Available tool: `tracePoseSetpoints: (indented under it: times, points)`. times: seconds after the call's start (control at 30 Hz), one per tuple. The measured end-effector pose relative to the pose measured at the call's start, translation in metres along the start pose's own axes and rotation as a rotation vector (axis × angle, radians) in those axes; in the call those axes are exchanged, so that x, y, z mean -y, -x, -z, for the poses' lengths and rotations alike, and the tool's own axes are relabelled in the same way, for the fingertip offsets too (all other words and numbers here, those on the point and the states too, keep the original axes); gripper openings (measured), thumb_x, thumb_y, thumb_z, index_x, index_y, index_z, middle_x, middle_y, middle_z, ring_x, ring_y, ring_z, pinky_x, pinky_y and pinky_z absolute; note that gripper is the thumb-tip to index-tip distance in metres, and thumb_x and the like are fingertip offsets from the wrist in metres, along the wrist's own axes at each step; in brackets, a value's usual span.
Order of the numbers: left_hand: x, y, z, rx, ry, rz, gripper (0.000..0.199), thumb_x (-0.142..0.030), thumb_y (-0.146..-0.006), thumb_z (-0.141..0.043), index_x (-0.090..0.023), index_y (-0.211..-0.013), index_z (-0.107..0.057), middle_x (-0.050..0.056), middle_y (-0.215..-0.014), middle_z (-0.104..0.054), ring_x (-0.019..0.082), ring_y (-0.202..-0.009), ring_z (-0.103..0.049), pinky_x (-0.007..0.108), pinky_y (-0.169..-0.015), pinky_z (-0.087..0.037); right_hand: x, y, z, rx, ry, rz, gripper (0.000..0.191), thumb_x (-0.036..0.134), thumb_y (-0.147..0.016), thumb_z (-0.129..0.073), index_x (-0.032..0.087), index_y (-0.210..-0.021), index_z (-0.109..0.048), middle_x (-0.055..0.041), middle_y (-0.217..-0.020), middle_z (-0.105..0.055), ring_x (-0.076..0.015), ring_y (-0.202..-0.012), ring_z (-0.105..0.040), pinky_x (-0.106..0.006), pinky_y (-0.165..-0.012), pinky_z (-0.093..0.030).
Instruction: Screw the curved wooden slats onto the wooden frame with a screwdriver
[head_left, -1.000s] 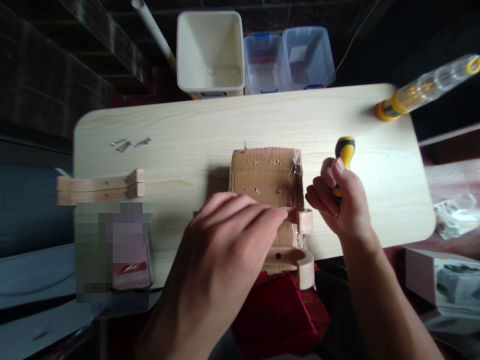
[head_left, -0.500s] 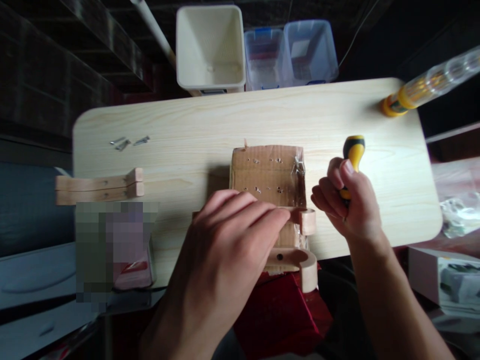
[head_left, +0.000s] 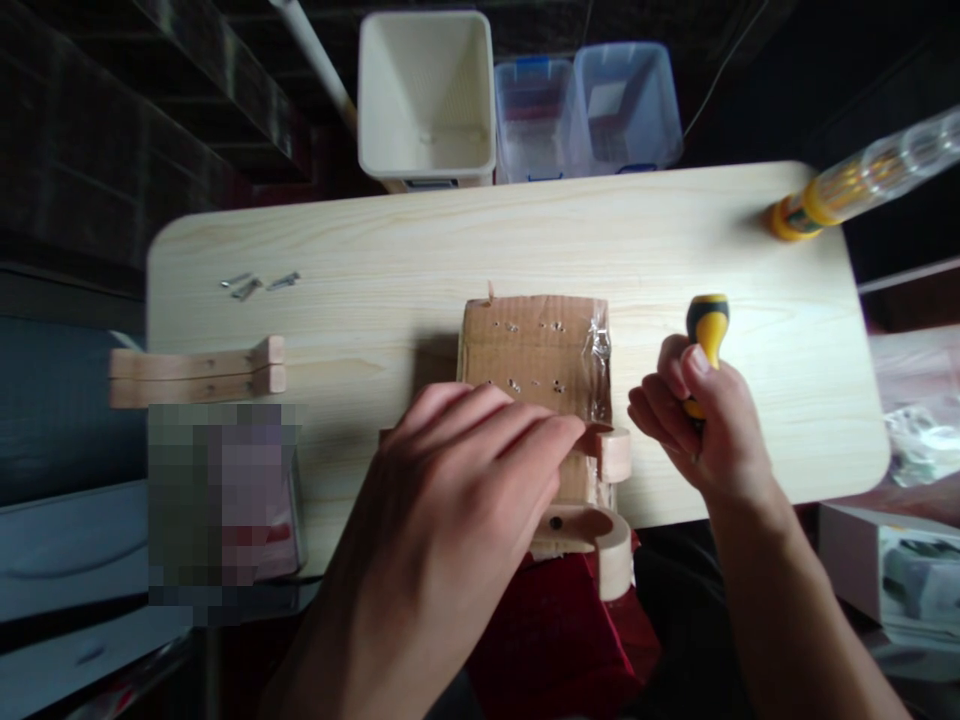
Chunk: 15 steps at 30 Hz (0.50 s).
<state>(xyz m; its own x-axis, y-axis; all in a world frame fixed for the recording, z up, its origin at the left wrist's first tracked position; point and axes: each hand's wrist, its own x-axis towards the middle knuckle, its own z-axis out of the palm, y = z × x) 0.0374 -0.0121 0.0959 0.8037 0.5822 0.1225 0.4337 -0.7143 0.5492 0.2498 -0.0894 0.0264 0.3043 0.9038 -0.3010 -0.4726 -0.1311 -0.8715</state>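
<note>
My left hand (head_left: 465, 490) lies over a battered cardboard box (head_left: 536, 345), its fingers curled down on a curved wooden hook (head_left: 616, 455); the thumb and the far ends of the fingers are hidden. A second wooden hook (head_left: 615, 565), with a dark screw hole, lies nearer to me, partly under the same hand. Right of the box, my right hand (head_left: 705, 420) is closed round the yellow and black handle of a screwdriver (head_left: 709, 325). Its shaft cannot be seen. Rows of small torn holes mark the box top.
Loose screws (head_left: 247, 287) and a pair of wooden hooks (head_left: 199, 372) lie on the left of the pale table (head_left: 360, 270). A clear tube with yellow ends (head_left: 832, 200) stands at the far right corner. Beyond the back edge are a white bin (head_left: 426, 100) and clear plastic boxes (head_left: 626, 105).
My right hand and the screwdriver sit slightly lower in the picture. My left hand stays on the wooden hook; the view has shifted a little.
</note>
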Motion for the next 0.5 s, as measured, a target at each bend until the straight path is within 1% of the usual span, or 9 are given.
tracePoseSetpoints:
  times: [0.17,0.33,0.5]
  points:
    - [0.0032,0.001,-0.0002,-0.01,-0.014,-0.016,0.017,-0.009,-0.104,-0.064,-0.021,-0.108,-0.075,-0.002,-0.101,-0.082,0.018,-0.092,-0.072,0.037,-0.091,-0.048,-0.0005,-0.0003,-0.0007,-0.015,0.013,0.008,0.048,0.056,-0.091,-0.082,0.027,-0.068,-0.051,0.0113,-0.044,-0.031,-0.0074,-0.039,-0.014,-0.033,-0.041,-0.013]
    - [0.0036,0.0027,0.0001,-0.035,-0.011,-0.024,0.015,-0.009,-0.102,-0.066,-0.021,-0.104,-0.075,-0.002,-0.099,-0.082,0.018,-0.091,-0.072,0.037,-0.091,-0.049,-0.0022,-0.0014,-0.0026,-0.015,0.015,-0.002,0.047,0.057,-0.09,-0.083,0.028,-0.069,-0.053,0.0115,-0.044,-0.03,-0.0077,-0.039,-0.015,-0.033,-0.042,-0.012]
    - [0.0035,0.0025,0.0009,-0.026,0.001,-0.022,0.016,-0.008,-0.101,-0.066,-0.021,-0.105,-0.074,-0.001,-0.102,-0.083,0.018,-0.091,-0.073,0.038,-0.091,-0.05,-0.0027,-0.0019,-0.0052,-0.029,0.021,-0.004,0.045,0.056,-0.09,-0.083,0.028,-0.068,-0.055,0.0114,-0.044,-0.03,-0.0079,-0.039,-0.015,-0.032,-0.043,-0.011]
